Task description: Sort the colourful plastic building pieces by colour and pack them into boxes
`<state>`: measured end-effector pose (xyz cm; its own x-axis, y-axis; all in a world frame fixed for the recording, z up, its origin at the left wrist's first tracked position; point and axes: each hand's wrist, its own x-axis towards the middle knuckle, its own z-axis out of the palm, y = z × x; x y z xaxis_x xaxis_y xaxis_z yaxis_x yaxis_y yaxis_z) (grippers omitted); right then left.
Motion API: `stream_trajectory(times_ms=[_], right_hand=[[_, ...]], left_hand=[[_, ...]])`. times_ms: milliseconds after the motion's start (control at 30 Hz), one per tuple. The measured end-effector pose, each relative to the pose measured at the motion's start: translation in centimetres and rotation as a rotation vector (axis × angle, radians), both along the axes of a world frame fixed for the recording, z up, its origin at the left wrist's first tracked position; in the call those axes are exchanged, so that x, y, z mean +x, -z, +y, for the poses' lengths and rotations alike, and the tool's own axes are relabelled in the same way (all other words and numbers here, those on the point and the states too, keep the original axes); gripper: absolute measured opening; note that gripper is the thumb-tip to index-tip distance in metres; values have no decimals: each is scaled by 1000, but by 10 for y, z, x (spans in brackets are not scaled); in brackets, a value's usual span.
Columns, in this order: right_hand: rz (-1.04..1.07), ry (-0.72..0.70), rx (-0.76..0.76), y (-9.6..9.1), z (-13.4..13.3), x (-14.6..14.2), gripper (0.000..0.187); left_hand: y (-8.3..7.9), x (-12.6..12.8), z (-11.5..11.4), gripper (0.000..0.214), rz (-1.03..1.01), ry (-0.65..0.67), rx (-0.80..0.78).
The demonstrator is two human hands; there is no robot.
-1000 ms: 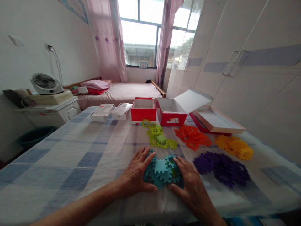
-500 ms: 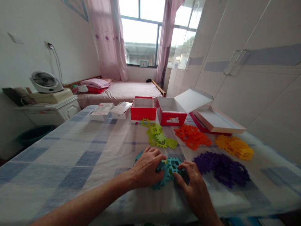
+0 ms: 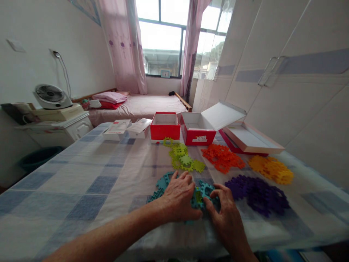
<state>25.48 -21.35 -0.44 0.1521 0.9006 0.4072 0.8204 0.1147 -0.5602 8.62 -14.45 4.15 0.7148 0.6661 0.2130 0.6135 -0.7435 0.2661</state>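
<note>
My left hand lies over a pile of flat teal interlocking pieces with toothed edges. Its fingers are spread and bent over the pile, and the thumb stands apart; what is under the palm is hidden. Just to the right, my right hand has its thumb and fingers on another teal interlocking piece at its right edge. Between the hands a lime green piece shows among the teal ones. Beyond the hands lie light green toothed pieces.
Orange pieces, yellow pieces and purple pieces form heaps at the right. Along the back stand a red box, an open-lidded red box, a shallow tray-like box and two small white boxes. A checked cloth covers the table.
My left hand has shifted slightly right and nearer to me, uncovering more teal pieces on its left. Between the hands, the teal pieces have moved and the lime green piece shows more.
</note>
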Motion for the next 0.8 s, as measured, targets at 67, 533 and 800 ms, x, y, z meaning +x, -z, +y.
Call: stream_trajectory(times_ms=[67,533,800], right_hand=[[9,-2,-9,0,0,0,17],[-91,-65,-12,-1,1,0,29],[-124,-91,-52,-3,1,0,20]], left_hand=[[3,4,-1,47,-4,-19,-29],[0,-1,-4,59,-178,37,-20],[-4,-3,-2,28,-449,27,-257]])
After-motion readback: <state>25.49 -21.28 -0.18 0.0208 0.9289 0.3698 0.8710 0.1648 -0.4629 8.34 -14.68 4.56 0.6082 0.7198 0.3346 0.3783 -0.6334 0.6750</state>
